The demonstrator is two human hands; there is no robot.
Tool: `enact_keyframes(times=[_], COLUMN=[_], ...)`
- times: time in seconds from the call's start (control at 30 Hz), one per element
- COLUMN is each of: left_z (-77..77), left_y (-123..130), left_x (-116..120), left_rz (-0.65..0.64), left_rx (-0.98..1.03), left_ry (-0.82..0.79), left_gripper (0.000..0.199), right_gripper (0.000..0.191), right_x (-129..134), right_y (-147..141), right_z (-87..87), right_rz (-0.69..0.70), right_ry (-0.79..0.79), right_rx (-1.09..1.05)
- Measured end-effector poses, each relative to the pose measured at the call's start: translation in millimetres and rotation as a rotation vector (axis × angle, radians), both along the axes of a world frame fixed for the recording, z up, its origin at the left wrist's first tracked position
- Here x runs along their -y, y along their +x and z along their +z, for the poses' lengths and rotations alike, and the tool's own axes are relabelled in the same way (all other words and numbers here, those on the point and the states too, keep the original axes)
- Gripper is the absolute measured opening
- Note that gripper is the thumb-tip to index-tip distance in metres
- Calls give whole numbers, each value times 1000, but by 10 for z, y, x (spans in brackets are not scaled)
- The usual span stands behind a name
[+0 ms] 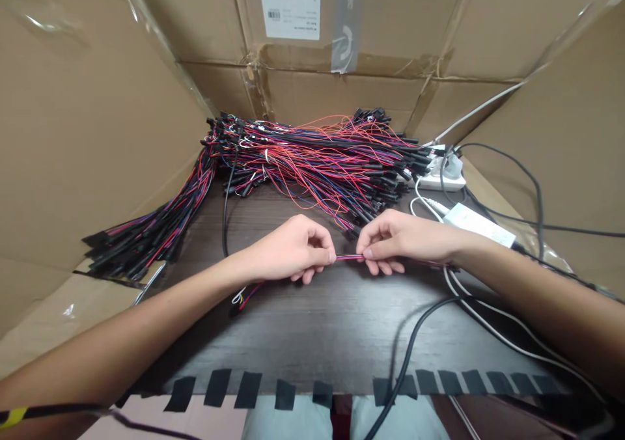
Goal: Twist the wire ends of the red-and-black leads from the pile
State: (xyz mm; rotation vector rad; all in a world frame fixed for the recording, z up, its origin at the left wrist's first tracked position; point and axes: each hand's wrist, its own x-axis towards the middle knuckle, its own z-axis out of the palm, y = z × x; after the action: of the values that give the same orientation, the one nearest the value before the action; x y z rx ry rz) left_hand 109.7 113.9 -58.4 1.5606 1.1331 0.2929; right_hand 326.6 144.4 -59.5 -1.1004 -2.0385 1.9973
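Between my two hands runs a thin wire harness [349,256] of red, purple and dark wires, held level just above the dark tabletop [303,336]. My left hand [297,250] pinches it between thumb and forefinger, and my right hand [390,241] does the same a short way to the right. One end of the harness, with a small black connector [236,308] and a white loop, sticks out below my left wrist. The other end is mostly hidden behind my right hand and forearm. Beyond my hands lies a large pile of similar harnesses [312,160].
Another harness bundle [146,238] hangs over the left table side. Cardboard walls [342,95] enclose the back and sides. At right are a power strip [442,179], a white adapter [478,225] and loose cables. Black tape pieces [248,389] line the front edge.
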Motion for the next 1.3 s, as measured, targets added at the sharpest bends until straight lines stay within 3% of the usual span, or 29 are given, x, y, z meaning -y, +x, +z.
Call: enact_keyframes(times=[0.13, 0.5, 0.97, 1.3], left_z=[4, -39, -72, -42], left_y=[-23, -6, -11, 65], left_x=[-16, 6, 39, 125], left_rz=[-32, -49, -155, -136], left_rx=[-5, -16, -39, 67], left_ry=[-9, -42, -23, -101], left_gripper=[9, 11, 17, 14], right_gripper=[13, 10, 7, 11], right_x=[-31, 35, 71, 252], right_y=[25, -19, -50, -126], right_z=[-18, 34, -10, -1], right_rz=[41, 8, 71, 66], right_ry=[-38, 65, -51, 105], right_rx=[10, 45, -19, 45])
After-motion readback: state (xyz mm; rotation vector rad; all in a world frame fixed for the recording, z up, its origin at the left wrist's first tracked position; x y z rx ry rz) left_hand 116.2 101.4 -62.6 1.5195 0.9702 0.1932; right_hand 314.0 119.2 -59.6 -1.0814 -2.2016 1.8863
